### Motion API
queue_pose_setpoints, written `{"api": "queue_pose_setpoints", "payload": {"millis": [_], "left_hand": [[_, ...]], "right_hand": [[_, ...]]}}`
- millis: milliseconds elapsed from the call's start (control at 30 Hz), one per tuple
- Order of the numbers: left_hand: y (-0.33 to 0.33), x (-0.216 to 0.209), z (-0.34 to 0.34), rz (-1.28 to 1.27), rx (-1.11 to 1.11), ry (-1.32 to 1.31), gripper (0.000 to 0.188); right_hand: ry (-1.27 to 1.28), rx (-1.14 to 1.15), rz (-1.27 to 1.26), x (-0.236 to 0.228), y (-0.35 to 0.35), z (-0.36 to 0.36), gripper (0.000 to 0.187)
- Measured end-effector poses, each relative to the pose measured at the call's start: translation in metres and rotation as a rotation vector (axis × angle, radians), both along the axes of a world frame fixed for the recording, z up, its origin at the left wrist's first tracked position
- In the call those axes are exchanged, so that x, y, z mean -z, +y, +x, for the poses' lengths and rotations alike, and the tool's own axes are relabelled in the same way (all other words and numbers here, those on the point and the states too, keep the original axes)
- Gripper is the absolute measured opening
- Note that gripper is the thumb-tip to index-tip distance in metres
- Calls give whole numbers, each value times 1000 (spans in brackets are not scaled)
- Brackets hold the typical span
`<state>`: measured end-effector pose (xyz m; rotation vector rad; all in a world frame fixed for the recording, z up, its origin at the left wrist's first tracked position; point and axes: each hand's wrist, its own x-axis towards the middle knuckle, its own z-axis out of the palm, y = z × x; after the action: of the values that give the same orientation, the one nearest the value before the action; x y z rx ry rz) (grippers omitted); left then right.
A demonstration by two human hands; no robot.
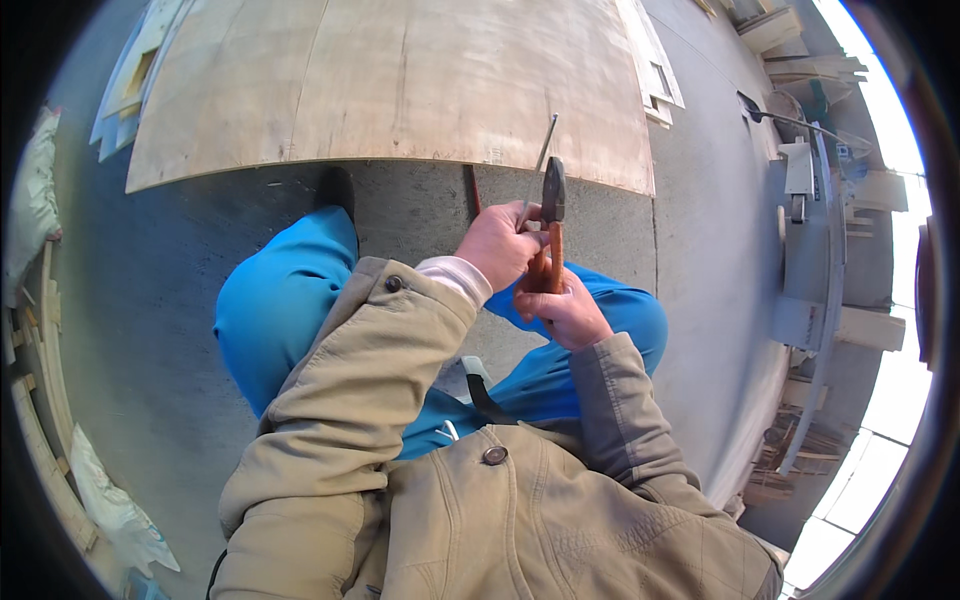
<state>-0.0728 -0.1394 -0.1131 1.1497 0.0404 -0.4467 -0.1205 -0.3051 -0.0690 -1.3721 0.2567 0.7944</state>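
Note:
My left hand [495,245] is closed around the lower part of a thin, straight metal rod [544,152]. The rod tilts up and slightly to the right, its tip over the near edge of a plywood sheet [400,90]. Pliers [554,195] with dark jaws and orange-brown handles are gripped in my right hand [570,310], jaws pointing away from me. The jaws stand just right of the rod; whether they touch it I cannot tell. Fingers of my left hand come up against the pliers near their handles. Both hands are above my bent right leg.
Pale slatted pieces [125,95] stick out left of the plywood. A thin red bar [473,190] shows at its near edge, above the grey floor [160,300]. Timber and clutter [800,190] line the right side. White sacks [115,500] and wood strips lie far left.

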Motion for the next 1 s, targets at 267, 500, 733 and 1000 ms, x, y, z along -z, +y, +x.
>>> {"api": "queue_pose_setpoints", "payload": {"millis": [267, 500, 733, 1000], "left_hand": [[83, -61, 14, 422, -296, 27, 36], [166, -96, 57, 388, -701, -128, 35], [201, -78, 74, 311, -759, 17, 28], [203, -83, 74, 248, -703, -22, 27]], "right_hand": [[-423, 86, -388, -3, 24, 39, 57], [-954, 99, -707, 40, 49, 60, 66], [-917, -30, -944, 118, 61, 67, 54], [-809, -159, -1015, 109, 76, 90, 61]]}}
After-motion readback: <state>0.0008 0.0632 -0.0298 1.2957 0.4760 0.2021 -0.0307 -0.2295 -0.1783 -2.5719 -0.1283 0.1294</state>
